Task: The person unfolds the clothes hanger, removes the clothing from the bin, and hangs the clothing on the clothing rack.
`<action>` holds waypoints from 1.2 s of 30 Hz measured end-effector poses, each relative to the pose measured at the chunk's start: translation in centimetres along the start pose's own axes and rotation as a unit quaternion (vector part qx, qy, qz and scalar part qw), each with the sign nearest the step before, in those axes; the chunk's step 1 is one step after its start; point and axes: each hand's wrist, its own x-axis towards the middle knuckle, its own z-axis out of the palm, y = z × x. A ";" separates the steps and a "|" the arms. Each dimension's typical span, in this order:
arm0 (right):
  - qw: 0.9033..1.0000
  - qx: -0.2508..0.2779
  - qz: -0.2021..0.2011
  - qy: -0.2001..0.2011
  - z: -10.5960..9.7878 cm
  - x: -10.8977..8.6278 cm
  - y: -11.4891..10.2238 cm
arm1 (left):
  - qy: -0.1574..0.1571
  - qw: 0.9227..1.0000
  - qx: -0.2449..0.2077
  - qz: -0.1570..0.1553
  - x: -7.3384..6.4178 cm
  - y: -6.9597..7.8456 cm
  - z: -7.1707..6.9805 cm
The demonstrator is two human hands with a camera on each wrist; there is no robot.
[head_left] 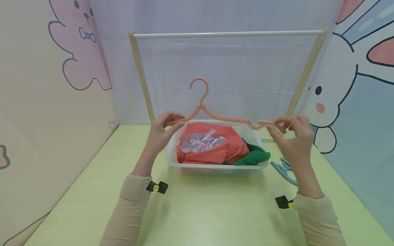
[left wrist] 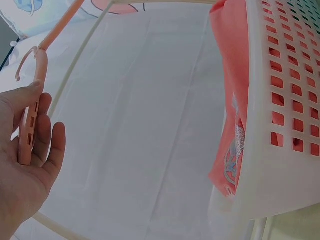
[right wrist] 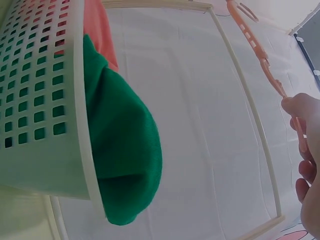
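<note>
A pink plastic clothes hanger (head_left: 229, 118) is held up in the air above the basket, its hook pointing upward. My left hand (head_left: 162, 131) grips one arm of it between thumb and fingers; the left wrist view shows the slotted end of the hanger (left wrist: 29, 130) lying along the fingers. The other arm's end is pinched by my right hand (head_left: 292, 136), near a small notch in that arm. Below, a white perforated basket (head_left: 215, 171) holds a folded coral-red garment (head_left: 234, 143) with a printed patch, and a green cloth (head_left: 255, 155) hanging over its right rim.
A clothes rack with a white rail (head_left: 227, 34) and wooden posts stands behind the basket. One or more blue hangers (head_left: 284, 172) lie on the table right of the basket, partly hidden by the right forearm. Printed panels (head_left: 369, 112) flank the table on both sides.
</note>
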 end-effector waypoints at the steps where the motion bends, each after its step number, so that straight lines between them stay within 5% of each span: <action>1: 1.000 0.001 0.000 -0.001 0.0 0.0 0.0 | 0.001 1.000 0.001 0.001 0.0 0.0 0.0; 14: 0.997 0.036 -0.039 -0.053 1.0 -0.2 -0.7 | -0.017 1.000 0.015 0.013 -0.1 0.2 0.8; 29: 0.998 0.008 -0.056 -0.014 2.8 -0.7 -2.1 | -0.026 0.999 0.020 0.001 0.2 0.4 1.5; 36: 0.998 0.021 -0.047 -0.032 3.3 -0.9 -2.5 | -0.043 0.998 0.041 -0.006 0.0 0.8 1.7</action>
